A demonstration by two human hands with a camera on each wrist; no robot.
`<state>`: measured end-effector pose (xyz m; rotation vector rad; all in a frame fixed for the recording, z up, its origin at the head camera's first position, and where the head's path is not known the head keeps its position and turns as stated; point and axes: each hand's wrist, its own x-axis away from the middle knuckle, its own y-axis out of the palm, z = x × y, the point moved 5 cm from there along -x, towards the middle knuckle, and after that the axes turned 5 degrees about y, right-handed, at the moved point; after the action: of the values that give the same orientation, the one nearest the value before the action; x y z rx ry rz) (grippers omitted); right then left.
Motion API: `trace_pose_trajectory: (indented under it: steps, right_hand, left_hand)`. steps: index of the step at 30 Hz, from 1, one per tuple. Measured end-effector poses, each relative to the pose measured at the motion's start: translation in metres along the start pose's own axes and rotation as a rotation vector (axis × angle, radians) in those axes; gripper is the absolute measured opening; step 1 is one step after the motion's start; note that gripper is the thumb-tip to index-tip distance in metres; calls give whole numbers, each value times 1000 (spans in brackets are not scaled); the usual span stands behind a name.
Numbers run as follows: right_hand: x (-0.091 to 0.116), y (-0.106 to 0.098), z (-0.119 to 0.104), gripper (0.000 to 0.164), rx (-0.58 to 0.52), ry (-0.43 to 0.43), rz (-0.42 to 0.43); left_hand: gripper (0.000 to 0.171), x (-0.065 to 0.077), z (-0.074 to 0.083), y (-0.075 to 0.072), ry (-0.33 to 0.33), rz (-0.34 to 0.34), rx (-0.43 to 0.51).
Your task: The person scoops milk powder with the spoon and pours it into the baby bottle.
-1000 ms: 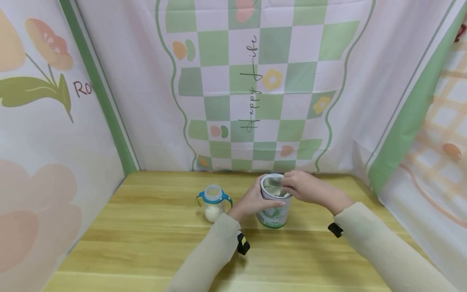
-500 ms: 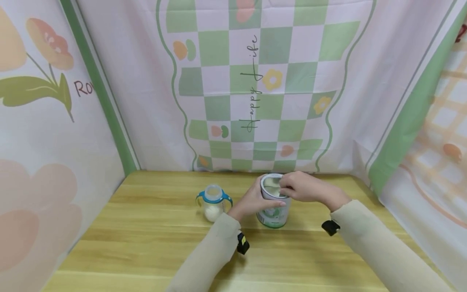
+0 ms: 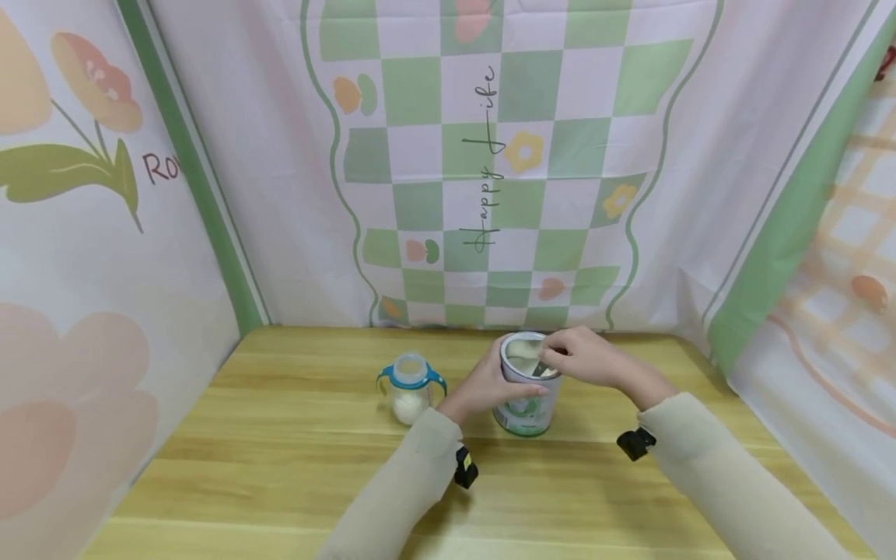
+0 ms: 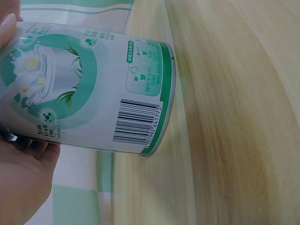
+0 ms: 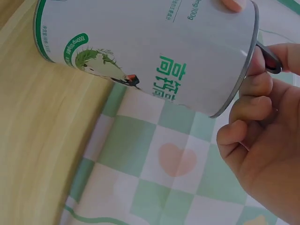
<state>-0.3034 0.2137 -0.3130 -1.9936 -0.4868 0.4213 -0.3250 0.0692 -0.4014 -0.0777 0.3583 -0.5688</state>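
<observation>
A white and green milk powder can (image 3: 526, 412) stands on the table with its top open and pale powder inside. My left hand (image 3: 486, 379) grips it around the upper side; in the left wrist view the fingers wrap the can's upper part. At the rim, my right hand (image 3: 588, 359) pinches the dark looped handle of a spoon (image 5: 273, 60), which reaches into the can. The spoon's scooping end is mostly hidden by the can and fingers. Left of the can is a baby bottle (image 3: 409, 403) with blue handles, no cap on top, and whitish contents.
The wooden table (image 3: 280, 459) ends at a checkered green and white curtain (image 3: 490, 194) close behind the can. Printed fabric hangs along both sides. A black wrist camera (image 3: 465, 467) sits under the left sleeve, another below the right.
The right hand shifts slightly left over the can's mouth, then back to the right, and a dark part of the spoon now shows inside. The left hand and bottle stay put.
</observation>
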Motion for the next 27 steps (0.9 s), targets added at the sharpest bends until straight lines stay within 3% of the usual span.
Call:
trace_pose_trajectory:
  steps: [10, 15, 22, 27]
  right_hand:
    - [10, -1, 16, 36, -57, 99, 78]
    - [15, -1, 24, 37, -100, 133, 150]
    - [20, 2, 35, 41, -131, 175, 256]
    - [26, 6, 43, 38, -139, 161, 340]
  left_hand:
    - [88, 0, -1, -1, -34, 19, -45]
    - [88, 0, -2, 0, -33, 31, -48]
    - [91, 2, -4, -2, -82, 51, -54]
    - [91, 3, -3, -2, -82, 58, -66]
